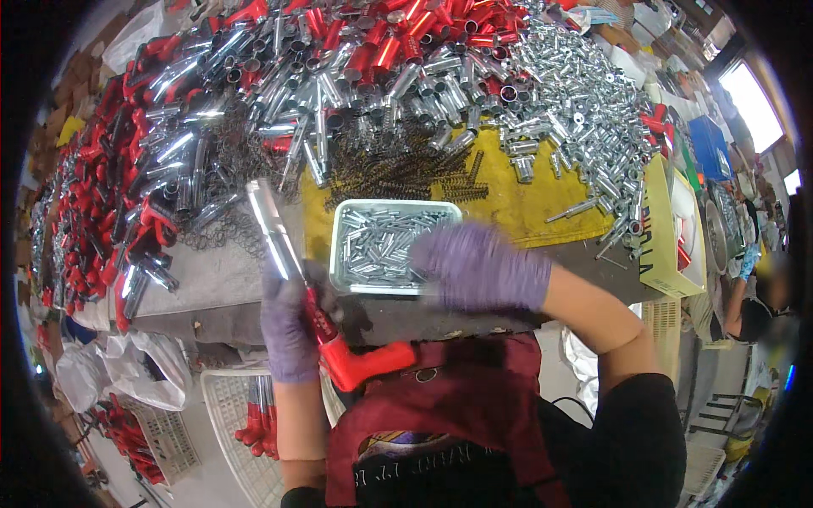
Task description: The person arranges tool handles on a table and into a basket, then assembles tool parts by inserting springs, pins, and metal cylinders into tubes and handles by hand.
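My left hand (292,326), in a purple glove, is wrapped round a red-handled chrome tube tool (318,317). Its chrome end points up and away from me, while the red angled handle lies near my apron. In front of me is a white tray (337,245) filled with small metal pins (381,245). Over the tray's right side is my right hand (483,267), gloved in purple too and smeared by motion. Its fingers are too blurred to show whether they hold anything.
Behind the tray, dark coil springs (381,165) lie on a yellow cloth (533,212). Chrome tubes and red parts (389,51) are heaped at the back, small metal fittings (576,102) at the right. Red-handled pieces (102,186) pile up left. A yellow carton (665,229) stands right.
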A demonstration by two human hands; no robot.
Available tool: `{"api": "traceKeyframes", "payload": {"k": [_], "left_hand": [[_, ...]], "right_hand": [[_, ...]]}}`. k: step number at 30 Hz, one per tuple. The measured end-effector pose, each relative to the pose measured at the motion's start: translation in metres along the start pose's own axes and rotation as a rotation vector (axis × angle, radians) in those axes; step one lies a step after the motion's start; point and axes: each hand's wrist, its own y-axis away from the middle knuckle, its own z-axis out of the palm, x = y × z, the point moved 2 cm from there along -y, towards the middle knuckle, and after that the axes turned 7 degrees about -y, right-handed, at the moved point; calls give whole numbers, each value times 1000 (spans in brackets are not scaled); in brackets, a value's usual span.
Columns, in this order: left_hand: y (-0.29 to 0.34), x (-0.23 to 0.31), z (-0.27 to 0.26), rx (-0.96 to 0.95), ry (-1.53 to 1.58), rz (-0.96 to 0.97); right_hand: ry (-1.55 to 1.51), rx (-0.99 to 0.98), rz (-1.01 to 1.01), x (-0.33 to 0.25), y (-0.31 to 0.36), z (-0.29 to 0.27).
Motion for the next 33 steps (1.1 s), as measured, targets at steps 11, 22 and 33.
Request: {"api": "traceKeyframes", "payload": {"k": [11, 22, 33], "left_hand": [[31, -42, 51, -391, -564, -35], [23, -62, 56, -607, -487, -282], [29, -65, 56, -537, -774, 45]], "right_hand": [[661, 75, 825, 168, 42, -34], [-622, 523, 637, 31, 39, -52], [-385, 312, 218, -30, 37, -14]]}}
